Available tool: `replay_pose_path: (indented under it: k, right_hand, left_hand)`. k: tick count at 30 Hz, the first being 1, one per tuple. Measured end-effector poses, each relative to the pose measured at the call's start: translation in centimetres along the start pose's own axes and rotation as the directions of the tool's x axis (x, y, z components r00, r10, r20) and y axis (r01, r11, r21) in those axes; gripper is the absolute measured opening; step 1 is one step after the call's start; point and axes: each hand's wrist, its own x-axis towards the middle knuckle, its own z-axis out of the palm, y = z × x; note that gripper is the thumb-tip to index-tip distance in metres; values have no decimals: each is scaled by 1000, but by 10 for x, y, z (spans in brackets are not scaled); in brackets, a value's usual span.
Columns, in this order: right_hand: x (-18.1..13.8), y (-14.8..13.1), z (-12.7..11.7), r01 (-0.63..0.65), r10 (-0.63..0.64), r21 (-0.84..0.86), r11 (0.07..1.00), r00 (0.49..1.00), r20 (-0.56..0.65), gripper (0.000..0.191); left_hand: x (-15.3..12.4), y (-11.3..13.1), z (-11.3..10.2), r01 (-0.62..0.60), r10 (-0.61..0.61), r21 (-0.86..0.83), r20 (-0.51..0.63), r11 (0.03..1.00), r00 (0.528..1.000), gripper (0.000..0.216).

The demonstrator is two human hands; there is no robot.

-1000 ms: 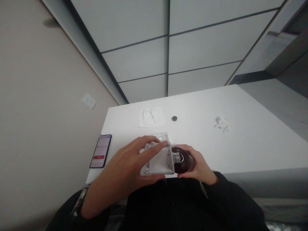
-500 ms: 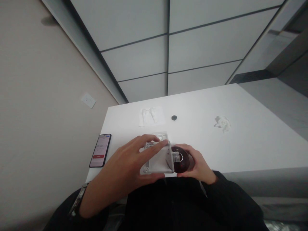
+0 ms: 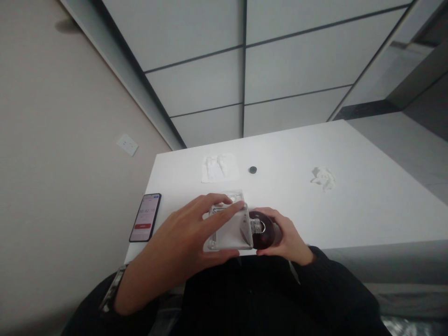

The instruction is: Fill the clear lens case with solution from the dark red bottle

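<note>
My left hand (image 3: 189, 231) is closed around a clear square glass bottle (image 3: 229, 233), which lies tipped on its side with its threaded neck pointing right. A dark red-brown round bottle (image 3: 264, 231) is gripped by my right hand (image 3: 289, 238), its fingers wrapped round the far and right sides. The clear bottle's neck meets the dark bottle's opening. A little dark liquid seems to show inside the clear bottle near its neck. Beyond the hands, a small dark round cap (image 3: 252, 170) rests on the table.
On the white table (image 3: 367, 186), folded white tissue (image 3: 220, 169) lies at the back and crumpled tissue (image 3: 322, 178) to the right. A phone (image 3: 145, 218) showing a timer is at the left edge. A wall with a socket (image 3: 128, 144) stands left; panelled doors (image 3: 210, 84) are behind.
Both hands and both bottles hold nearly the same pose. The whole view has shifted very slightly.
</note>
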Motion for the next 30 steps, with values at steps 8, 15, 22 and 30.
replay_pose_path:
  k: [8,15,22,30]
  right_hand:
    - [-1,1,-1,-4,4,11,1000,1000,18,83]
    - [-2,3,-2,-40,40,-13,999,999,20,87]
    - [-3,4,-2,-12,12,-7,1000,1000,12,87]
    - [-1,1,-2,-19,19,14,1000,1000,12,85]
  left_hand:
    - [0,0,0,-14,14,15,-5,1000,1000,82]
    - [1,0,-1,-17,17,28,-3,999,1000,83]
    - [-1,0,-1,-4,4,29,4,1000,1000,77]
    - [0,0,-2,-11,11,23,1,1000,1000,75]
